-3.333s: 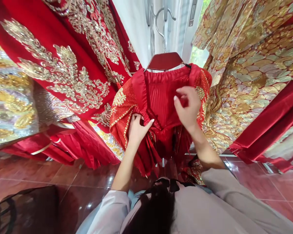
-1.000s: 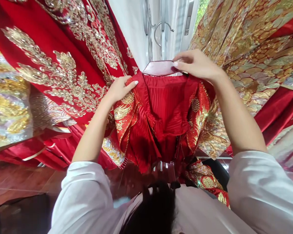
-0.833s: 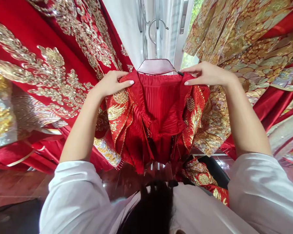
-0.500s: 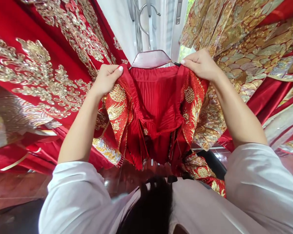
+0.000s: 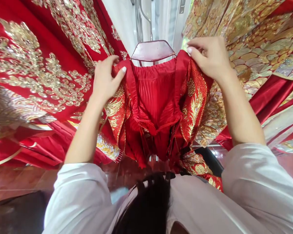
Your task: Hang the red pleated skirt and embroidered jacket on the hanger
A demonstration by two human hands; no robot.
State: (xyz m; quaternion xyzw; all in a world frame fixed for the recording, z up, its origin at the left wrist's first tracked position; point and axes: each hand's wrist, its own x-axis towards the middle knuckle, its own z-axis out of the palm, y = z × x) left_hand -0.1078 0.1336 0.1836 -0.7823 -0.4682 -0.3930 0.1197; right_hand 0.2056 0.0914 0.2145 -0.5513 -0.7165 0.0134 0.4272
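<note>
A red pleated skirt [image 5: 158, 94] with a gathered waistband and gold-embroidered panels hangs from a hanger [image 5: 151, 51] with a metal hook and a pale, see-through middle piece. At the left top corner of the waistband, my left hand [image 5: 106, 78] grips the fabric, its thumb in front and its fingers partly behind. My right hand [image 5: 208, 58] is at the right top corner, with thumb and index finger drawn close together at the fabric edge. Cloth covers both outer ends of the hanger. The hook's top lies beyond the frame.
A red garment with gold sequins [image 5: 48, 71] hangs to the left. Gold scale-patterned garments [image 5: 249, 48] hang on the right. Below lie a folded red-and-gold embroidered cloth [image 5: 197, 164] and a black item [image 5: 211, 159]. Underfoot is a glossy reddish floor [image 5: 119, 172].
The skirt and hanger appear higher in view. My right hand has shifted up and outward, and fabric now covers the hanger's right end. My left thumb has spread farther from the index finger.
</note>
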